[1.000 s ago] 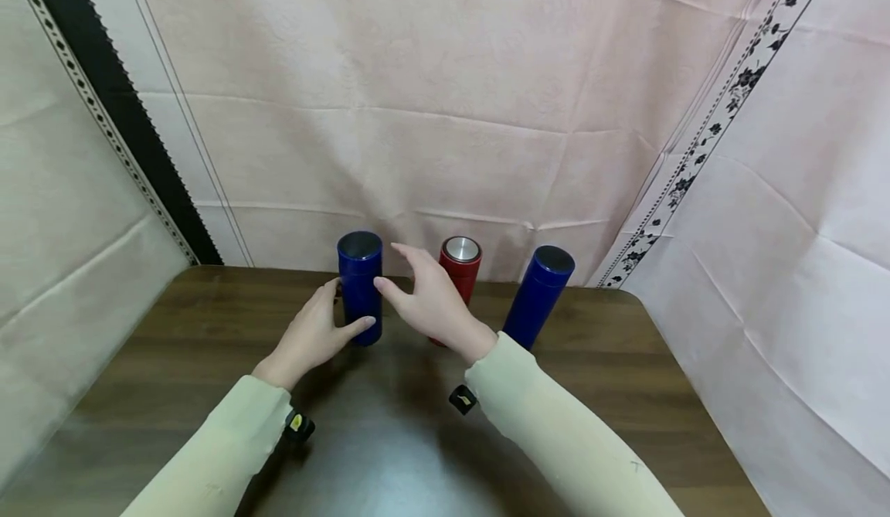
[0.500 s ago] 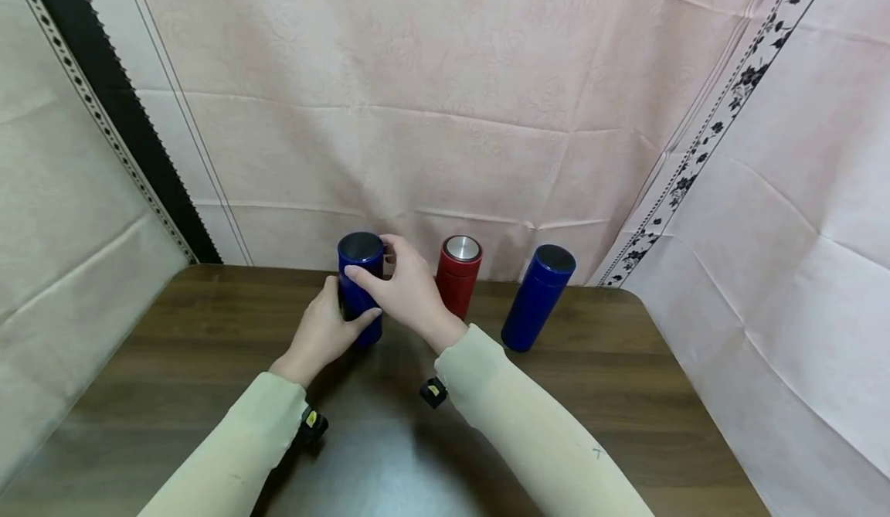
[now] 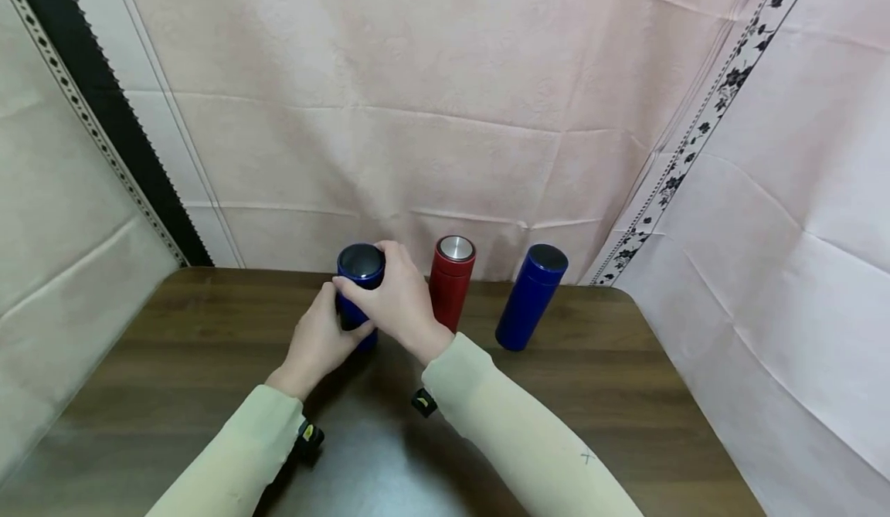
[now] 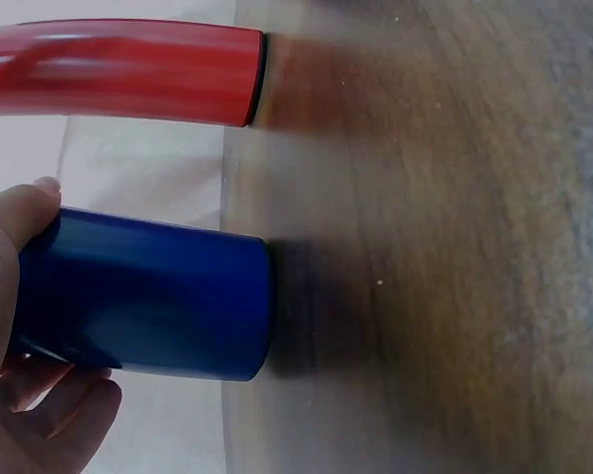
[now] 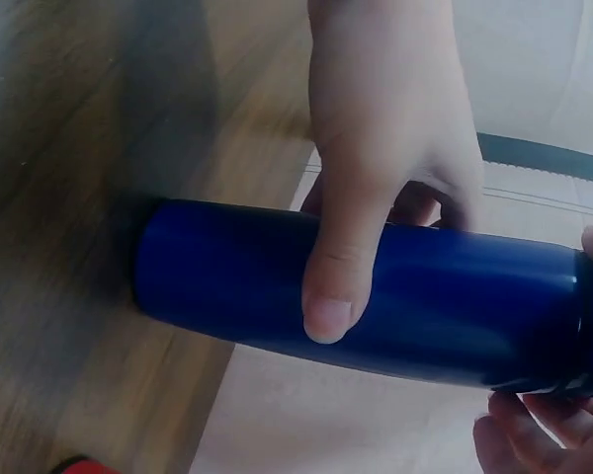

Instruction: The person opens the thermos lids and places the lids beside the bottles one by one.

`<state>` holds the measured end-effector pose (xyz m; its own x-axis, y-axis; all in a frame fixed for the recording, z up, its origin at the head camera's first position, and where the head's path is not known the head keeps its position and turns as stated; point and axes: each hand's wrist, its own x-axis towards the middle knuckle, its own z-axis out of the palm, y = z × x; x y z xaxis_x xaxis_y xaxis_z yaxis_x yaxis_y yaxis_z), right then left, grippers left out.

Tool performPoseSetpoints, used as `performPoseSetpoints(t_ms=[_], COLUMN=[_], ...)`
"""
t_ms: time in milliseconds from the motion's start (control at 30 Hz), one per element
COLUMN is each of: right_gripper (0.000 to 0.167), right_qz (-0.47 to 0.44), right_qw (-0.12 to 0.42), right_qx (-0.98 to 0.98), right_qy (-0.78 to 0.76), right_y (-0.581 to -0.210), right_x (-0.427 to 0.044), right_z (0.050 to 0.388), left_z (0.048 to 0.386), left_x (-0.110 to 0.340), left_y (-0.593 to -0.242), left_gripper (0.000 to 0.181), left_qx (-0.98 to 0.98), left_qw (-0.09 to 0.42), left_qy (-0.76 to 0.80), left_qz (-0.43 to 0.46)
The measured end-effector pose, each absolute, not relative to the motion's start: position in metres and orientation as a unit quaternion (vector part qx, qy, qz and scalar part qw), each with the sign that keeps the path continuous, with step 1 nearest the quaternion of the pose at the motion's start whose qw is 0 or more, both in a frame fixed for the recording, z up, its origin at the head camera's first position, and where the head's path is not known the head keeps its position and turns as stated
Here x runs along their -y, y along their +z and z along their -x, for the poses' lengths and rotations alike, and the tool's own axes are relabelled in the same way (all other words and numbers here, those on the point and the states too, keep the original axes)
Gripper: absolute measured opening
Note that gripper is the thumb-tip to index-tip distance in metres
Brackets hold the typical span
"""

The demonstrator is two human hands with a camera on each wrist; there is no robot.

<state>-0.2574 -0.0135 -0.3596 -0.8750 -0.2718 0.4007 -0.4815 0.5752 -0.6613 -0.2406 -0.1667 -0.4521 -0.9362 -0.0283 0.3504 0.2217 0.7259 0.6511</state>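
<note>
A dark blue thermos point(image 3: 351, 316) with a dark lid point(image 3: 360, 260) is at the back left of the table, between both hands. My left hand point(image 3: 316, 347) grips its body; in the right wrist view that thumb lies across the blue side point(image 5: 455, 296). Higher up, my right hand point(image 3: 399, 297) holds the thermos around its lid end, thumb in front and fingers behind. The left wrist view shows the base of the blue thermos point(image 4: 178, 301) close to the tabletop; whether it touches is unclear. The thermos leans slightly towards me.
A red thermos point(image 3: 450, 289) with a silver-topped lid stands just right of my right hand. Farther right is a second blue thermos point(image 3: 530, 301). Pale cloth point(image 3: 445, 115) hangs behind the wooden table point(image 3: 591, 424) and on both sides.
My right hand has come left from near the red thermos and taken hold of the left blue thermos's top. Its lid has tipped slightly towards me. The left hand's grip has closed in.
</note>
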Motion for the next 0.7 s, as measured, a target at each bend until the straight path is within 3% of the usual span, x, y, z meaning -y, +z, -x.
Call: performPoseSetpoints(t_ms=[400, 500, 700], right_gripper=[0.067, 0.062, 0.057], right_qz=[-0.242, -0.238, -0.192], right_qw=[0.138, 0.108, -0.019], right_qx=[0.894, 0.885, 0.87], right_qy=[0.352, 0.386, 0.454], right_y=[-0.364, -0.364, -0.361], right_x=[-0.024, -0.044, -0.084], right_z=[0.235, 0.229, 0.202], left_z=[0.221, 0.212, 0.182], left_x=[0.169, 0.169, 0.164], left_y=[-0.441, -0.437, -0.433], left_gripper=[0.064, 0.067, 0.075], left_qx=[0.933, 0.938, 0.931], left_qw=[0.146, 0.154, 0.194], left_qy=[-0.306, -0.273, -0.245], left_qz=[0.123, 0.145, 0.191])
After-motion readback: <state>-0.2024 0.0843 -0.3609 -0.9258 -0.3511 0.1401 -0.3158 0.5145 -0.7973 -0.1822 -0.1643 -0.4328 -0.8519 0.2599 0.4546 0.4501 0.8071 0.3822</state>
